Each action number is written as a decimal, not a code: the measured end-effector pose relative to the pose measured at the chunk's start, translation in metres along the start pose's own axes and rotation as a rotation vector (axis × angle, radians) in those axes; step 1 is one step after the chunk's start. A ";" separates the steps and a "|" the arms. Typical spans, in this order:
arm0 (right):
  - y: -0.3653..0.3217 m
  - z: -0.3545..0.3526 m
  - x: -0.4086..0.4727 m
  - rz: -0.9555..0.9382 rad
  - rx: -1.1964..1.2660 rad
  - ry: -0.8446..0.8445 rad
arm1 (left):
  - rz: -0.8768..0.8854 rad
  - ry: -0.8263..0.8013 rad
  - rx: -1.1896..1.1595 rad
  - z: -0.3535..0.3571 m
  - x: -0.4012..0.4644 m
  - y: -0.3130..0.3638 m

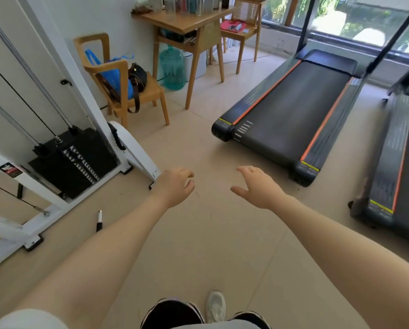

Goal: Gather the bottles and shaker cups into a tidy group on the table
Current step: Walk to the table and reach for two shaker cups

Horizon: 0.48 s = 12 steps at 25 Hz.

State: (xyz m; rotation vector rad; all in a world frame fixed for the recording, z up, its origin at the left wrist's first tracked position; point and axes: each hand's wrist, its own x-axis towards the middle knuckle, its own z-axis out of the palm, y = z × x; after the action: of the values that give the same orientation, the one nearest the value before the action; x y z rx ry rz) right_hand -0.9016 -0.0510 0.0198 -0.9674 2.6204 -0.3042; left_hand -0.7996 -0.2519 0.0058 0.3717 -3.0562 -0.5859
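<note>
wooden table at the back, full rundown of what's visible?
The wooden table stands against the white wall at the far end of the room, light-brown top on slim angled legs, with a shelf under the top holding items. Bottles and cups crowd its top, cut off by the frame edge. A teal water jug sits on the floor beneath it.

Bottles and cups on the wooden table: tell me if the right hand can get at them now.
Probably not yet. The right hand is empty over open floor, the wooden table far ahead; nothing blocks the way.

Head view, downward (forward), over floor (210, 233)
</note>
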 end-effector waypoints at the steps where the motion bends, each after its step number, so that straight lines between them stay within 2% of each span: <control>1: 0.004 -0.009 0.024 0.008 0.028 -0.009 | -0.019 0.036 -0.039 -0.005 0.021 -0.001; 6: 0.020 -0.035 0.155 -0.070 -0.049 -0.092 | -0.065 0.043 -0.047 -0.018 0.136 -0.041; 12: 0.031 -0.096 0.363 -0.098 -0.111 -0.044 | -0.068 0.033 -0.029 -0.056 0.335 -0.118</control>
State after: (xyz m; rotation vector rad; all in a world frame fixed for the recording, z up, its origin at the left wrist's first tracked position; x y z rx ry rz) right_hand -1.2160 -0.2594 0.0147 -1.1283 2.5783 -0.1602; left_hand -1.0948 -0.4570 0.0020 0.4808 -3.0109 -0.6188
